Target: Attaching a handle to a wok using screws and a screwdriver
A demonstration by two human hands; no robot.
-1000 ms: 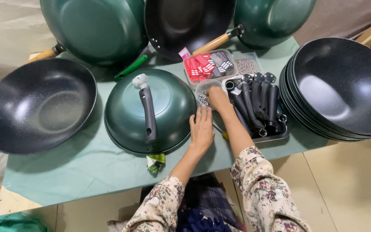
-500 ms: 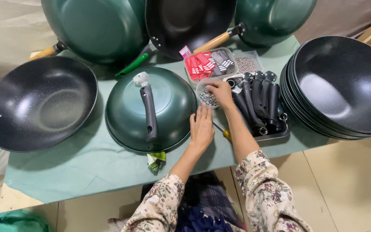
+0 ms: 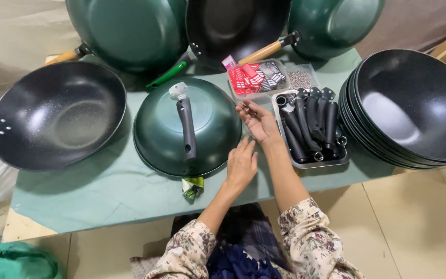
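An upturned green wok (image 3: 156, 139) sits mid-table with a loose black handle (image 3: 187, 129) lying across its bottom. My left hand (image 3: 241, 166) rests flat at the wok's near right rim and holds nothing. My right hand (image 3: 256, 120) hovers palm up between the wok and a metal tray (image 3: 316, 164) of several black handles (image 3: 311, 124). Its fingertips are drawn together; whether something small sits between them is too small to tell.
A clear box of red and black pieces (image 3: 256, 77) and a bag of small metal parts (image 3: 300, 79) lie behind the tray. Stacked black woks (image 3: 414, 108) stand right, one black wok (image 3: 55, 116) left, more woks (image 3: 130, 31) lean behind. A small green wrapper (image 3: 193, 187) lies on the teal cloth (image 3: 104, 196).
My right hand has drawn back from over the tray and turned palm up beside the green wok. My left hand has stayed at the wok's rim.
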